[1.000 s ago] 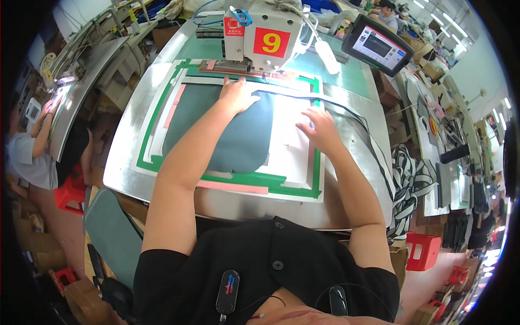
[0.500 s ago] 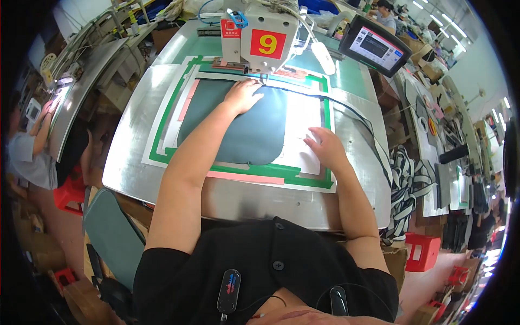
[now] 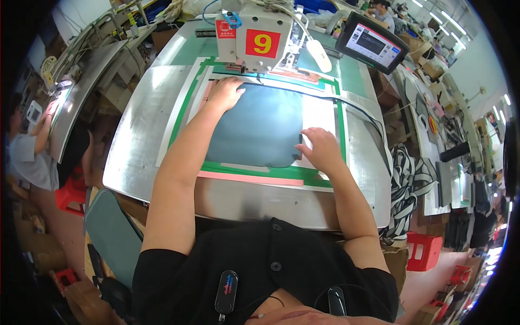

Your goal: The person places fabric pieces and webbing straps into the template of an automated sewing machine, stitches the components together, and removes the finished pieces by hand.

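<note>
In the head view, left hand [image 3: 225, 95] laid out on the far left part of a blue-grey panel [image 3: 262, 127], fingers extended and unclenched by the straight far edge. Right hand [image 3: 322, 149] at the panel's right edge, thumb and forefinger parted around a gap, thumb tip at the margin; pressing or not, cannot tell. Panel between both hands, mostly nearer the body than the left one, flat on a white sheet [image 3: 322, 114] bordered with green tape [image 3: 311, 176], over a metal table [image 3: 141, 135]. Straight edge towards the machine head [image 3: 257, 40] marked 9, rounded end towards the black shirt [image 3: 244, 254]; long axis uncertain, left side partly behind the forearm [image 3: 189, 146]. Smooth, plain, brightly lit. Along the far edge, a black-and-white strip [image 3: 309, 91], trailing off rightwards.
</note>
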{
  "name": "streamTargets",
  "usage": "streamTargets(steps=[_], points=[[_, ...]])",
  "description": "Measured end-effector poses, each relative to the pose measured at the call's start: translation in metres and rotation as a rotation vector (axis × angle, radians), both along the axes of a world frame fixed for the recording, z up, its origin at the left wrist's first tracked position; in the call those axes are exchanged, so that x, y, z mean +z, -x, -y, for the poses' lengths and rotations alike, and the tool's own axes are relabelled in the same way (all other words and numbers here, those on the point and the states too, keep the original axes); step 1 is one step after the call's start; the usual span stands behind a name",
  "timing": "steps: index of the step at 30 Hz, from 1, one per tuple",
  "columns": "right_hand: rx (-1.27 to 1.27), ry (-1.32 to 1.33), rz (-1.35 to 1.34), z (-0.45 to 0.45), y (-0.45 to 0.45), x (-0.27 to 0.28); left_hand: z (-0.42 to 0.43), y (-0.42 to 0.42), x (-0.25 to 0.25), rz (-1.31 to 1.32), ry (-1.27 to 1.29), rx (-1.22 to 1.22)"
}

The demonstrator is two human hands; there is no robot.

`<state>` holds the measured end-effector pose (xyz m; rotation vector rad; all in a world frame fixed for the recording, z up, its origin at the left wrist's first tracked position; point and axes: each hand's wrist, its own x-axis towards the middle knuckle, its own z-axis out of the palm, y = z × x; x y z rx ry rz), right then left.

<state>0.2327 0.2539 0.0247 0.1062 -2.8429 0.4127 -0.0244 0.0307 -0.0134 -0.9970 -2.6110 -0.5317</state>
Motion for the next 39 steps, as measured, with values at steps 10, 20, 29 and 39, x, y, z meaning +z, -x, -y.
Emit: streamTargets(steps=[10, 20, 29, 39], points=[[-0.016, -0.013, 0.041, 0.019, 0.01, -0.002, -0.002, -0.005, 0.003, -0.044, 0.051, 0.094], [0.001, -0.004, 0.005, 0.016, 0.016, -0.007, -0.015, -0.011, 0.006, -0.023, 0.078, 0.121], [0.004, 0.014, -0.031, 0.014, 0.021, -0.012, -0.014, -0.012, -0.003, -0.031, 0.023, 0.105], [-0.017, 0.033, -0.025, 0.009, 0.021, -0.014, -0.032, -0.026, -0.007, 0.078, 0.001, 0.098]])
